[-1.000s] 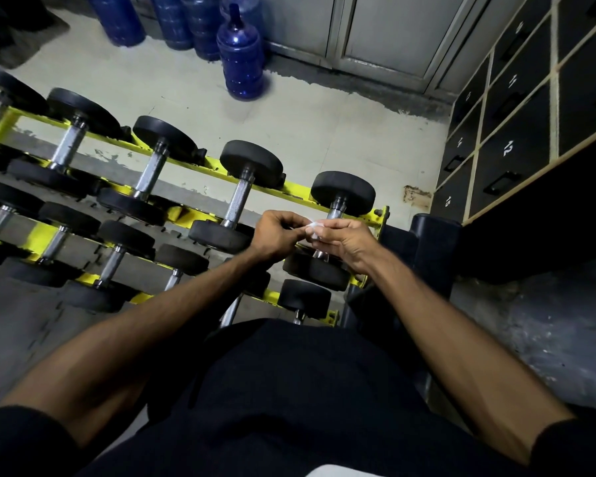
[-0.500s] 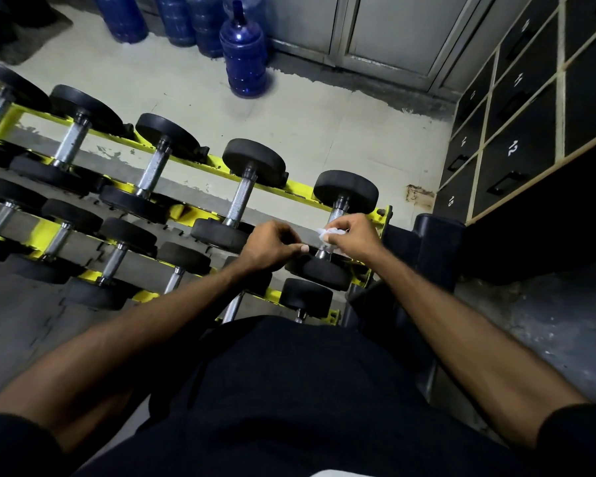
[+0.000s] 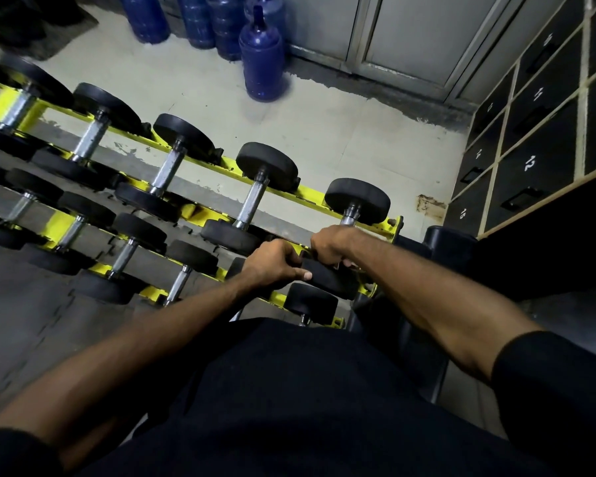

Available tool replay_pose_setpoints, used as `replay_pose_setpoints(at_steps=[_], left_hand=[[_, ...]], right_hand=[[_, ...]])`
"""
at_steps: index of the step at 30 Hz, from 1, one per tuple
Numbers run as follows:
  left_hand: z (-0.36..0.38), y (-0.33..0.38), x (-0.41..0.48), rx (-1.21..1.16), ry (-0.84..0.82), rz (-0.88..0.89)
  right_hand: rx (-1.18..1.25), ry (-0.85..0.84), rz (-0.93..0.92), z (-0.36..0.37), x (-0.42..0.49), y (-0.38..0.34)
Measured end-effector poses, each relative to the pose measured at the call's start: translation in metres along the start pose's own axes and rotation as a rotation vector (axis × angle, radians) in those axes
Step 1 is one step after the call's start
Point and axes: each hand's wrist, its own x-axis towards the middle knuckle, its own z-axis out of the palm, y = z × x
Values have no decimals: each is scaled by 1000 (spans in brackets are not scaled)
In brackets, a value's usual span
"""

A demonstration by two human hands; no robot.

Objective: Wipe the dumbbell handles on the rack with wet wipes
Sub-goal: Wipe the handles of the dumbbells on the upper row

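The person is standing over the yellow rack point(image 3: 311, 196) and working at its right end. The last dumbbell point(image 3: 358, 200) of the upper tier is lying there in its cradle, 1 head at the far rail and the other toward the body. The right hand point(image 3: 334, 244) is curling round the steel handle point(image 3: 349, 215) with its fingers wrapped under, so only a short bright stretch of bar is showing beyond the knuckles. The wet wipe is not showing at all, and it cannot be told whether it is lying under that palm. The left hand point(image 3: 275, 266) is gripping the near rubber head, fingers curled over its edge and thumb lying across the rubber.

This dumbbell is looking heavy and completely stiff, so the rack is best left carrying it, and lifting is not called for. The round heads are likely to roll a little in the cradle, which makes the left hand's bracing hold sensible. Rubber is offering grip there, whereas chrome is probably turning slick once damp. The wipe, judged by its kind, is thin, soft and easily bunched or torn on any knurling. It is probably best spread round the bar, squeezed lightly, then twisted and slid from head to head.

At least 4 more dumbbells are lying to the left on the same tier, and blue water jugs point(image 3: 260, 56) are standing on the floor beyond.
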Motion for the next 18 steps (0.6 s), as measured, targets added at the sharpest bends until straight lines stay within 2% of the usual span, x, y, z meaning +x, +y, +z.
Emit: replay_pose_setpoints(at_steps=[2,5,9,11,14,16,18], left_hand=[[0,-1,-1,-12,-3,-4],[-2,2,-2,7,-11,-11],[-3,6,-2,26,-2,-7],[-1,7,-3,-10,11,23],[-1,11,-6,-6,8,66],[-2,13,-7,14,2,74],[-4,16,-8,47,-2,67]], right_hand=[[21,-110,11,-8,2,0],[131,-62,-12,-6,8,6],[238,402,-102,23,0,27],[469,548,-91,50,-10,32],[913,680,178,91,-21,27],[1159,648,384,108,-18,22],[1411,548,520,116,-2,20]])
